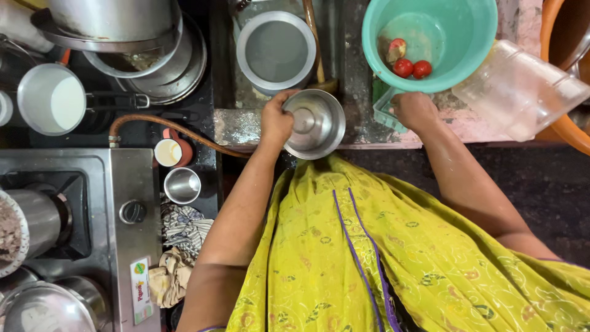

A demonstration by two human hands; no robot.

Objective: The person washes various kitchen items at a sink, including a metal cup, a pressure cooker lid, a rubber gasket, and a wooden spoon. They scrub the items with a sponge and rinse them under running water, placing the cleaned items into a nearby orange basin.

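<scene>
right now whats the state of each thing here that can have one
left hand: grip shut on steel bowl rim
steel bowl: held tilted at the counter edge, looks empty
right hand: resting on green basket, grip unclear
green basket: mostly hidden under the hand
teal tub: upright, holds tomatoes
tomatoes: two whole, a third piece looks cut
saucepan: upright, white liquid inside
small steel cup: upright, empty
</scene>
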